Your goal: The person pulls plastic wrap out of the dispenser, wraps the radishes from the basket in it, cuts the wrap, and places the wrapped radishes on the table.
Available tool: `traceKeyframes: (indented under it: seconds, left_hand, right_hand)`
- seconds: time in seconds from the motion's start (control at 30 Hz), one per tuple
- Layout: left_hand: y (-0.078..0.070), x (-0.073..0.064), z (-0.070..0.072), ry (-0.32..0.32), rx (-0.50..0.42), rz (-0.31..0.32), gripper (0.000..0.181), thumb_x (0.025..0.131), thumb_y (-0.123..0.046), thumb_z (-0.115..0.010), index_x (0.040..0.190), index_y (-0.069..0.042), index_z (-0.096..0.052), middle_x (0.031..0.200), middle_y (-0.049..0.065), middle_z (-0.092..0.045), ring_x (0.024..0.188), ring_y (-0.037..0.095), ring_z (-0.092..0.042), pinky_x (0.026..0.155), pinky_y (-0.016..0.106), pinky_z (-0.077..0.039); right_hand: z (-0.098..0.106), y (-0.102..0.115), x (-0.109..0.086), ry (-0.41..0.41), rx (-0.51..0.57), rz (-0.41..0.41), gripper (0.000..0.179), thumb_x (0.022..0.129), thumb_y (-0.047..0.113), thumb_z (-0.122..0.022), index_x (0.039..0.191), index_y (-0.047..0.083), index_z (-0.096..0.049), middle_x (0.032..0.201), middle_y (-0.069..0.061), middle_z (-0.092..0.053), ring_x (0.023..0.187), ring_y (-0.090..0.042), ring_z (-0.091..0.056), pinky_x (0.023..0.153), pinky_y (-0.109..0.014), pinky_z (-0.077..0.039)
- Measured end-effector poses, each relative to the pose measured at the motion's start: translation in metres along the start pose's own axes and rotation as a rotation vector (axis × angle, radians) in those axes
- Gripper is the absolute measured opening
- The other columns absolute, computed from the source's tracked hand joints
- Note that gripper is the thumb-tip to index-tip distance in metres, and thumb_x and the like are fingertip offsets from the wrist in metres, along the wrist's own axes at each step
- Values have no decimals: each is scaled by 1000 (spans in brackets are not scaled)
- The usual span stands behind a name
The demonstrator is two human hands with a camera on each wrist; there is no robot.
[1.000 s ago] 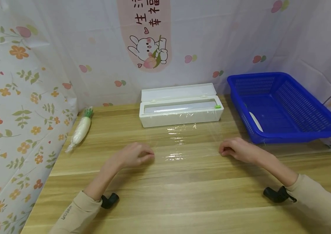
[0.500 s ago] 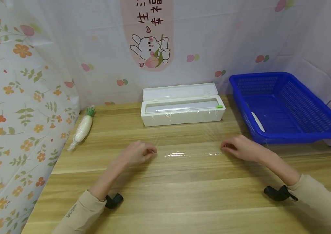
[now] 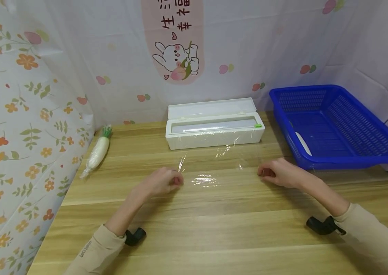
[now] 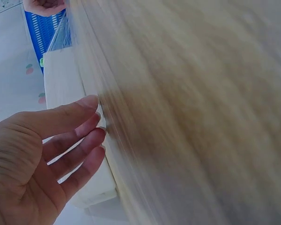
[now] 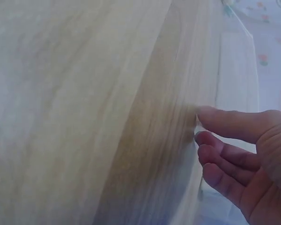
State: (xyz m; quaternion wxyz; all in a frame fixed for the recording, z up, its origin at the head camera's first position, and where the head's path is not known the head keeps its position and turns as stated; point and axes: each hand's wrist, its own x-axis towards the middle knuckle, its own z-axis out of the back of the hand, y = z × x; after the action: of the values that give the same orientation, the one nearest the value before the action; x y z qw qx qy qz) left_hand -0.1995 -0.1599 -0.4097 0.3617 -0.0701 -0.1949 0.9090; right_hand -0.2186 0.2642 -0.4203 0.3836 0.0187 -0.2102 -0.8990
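Note:
A sheet of clear cling film (image 3: pixel 205 180) stretches from the white cling film box (image 3: pixel 214 140) toward me, low over the wooden table. My left hand (image 3: pixel 162 181) pinches its near left corner. At the near right corner my right hand (image 3: pixel 280 173) pinches the film between thumb and fingers. In the left wrist view the thumb and fingertips (image 4: pixel 90 101) meet at the film's edge, and the right wrist view shows the same for the other hand (image 5: pixel 253 154). The box lid is up, its roll inside, with a green slider (image 3: pixel 258 125) at the right end.
A white radish (image 3: pixel 97 153) wrapped in film lies at the table's far left. At the right stands a blue plastic basket (image 3: pixel 348 159) with a white, long object (image 3: pixel 303 144) inside. A patterned sheet (image 3: pixel 111 68) hangs behind and at the sides.
Both hands keep their grip and stay nearly in place. The film's glints shrank to a narrow line half a second ago and now spread over several patches, also near the box.

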Motion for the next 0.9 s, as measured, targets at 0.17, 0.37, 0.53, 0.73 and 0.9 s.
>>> traceKeyframes:
  seconds: [0.17,0.37,0.53,0.73,0.9]
  left_hand:
    - [-2,-2,1,14,-19,42,13,88,-6,-78,100,-9,-73,100,1,-68,88,14,-65,79,30,-54]
    - [-2,-2,1,15,-19,60,15,89,-9,-78,103,-9,-73,105,2,-66,93,18,-66,82,34,-54]
    - [-1,-3,0,17,-45,82,19,89,-9,-78,107,-7,-72,109,4,-65,96,19,-65,86,36,-54]
    - [0,-4,-1,32,-85,119,23,90,-10,-77,112,-6,-69,112,5,-63,101,21,-63,89,38,-53]
    - [2,-3,0,31,-109,120,25,90,-9,-76,114,-5,-68,113,6,-63,103,23,-62,90,39,-52]
  right_hand:
    - [3,-1,0,27,4,-17,15,84,6,-81,91,12,-69,77,13,-56,69,-4,-51,61,-25,-46]
    - [8,2,3,-37,5,8,13,87,2,-77,92,12,-71,79,14,-58,69,-1,-50,60,-25,-47]
    - [17,8,7,-111,-3,-3,8,91,3,-74,93,10,-72,76,12,-58,69,-2,-51,59,-25,-47]
    - [33,15,9,-192,-25,-55,9,93,4,-72,101,7,-73,84,7,-61,74,-7,-54,63,-26,-50]
    - [49,14,12,-324,-63,5,16,88,-1,-75,102,6,-72,86,5,-62,74,-8,-53,61,-24,-49]
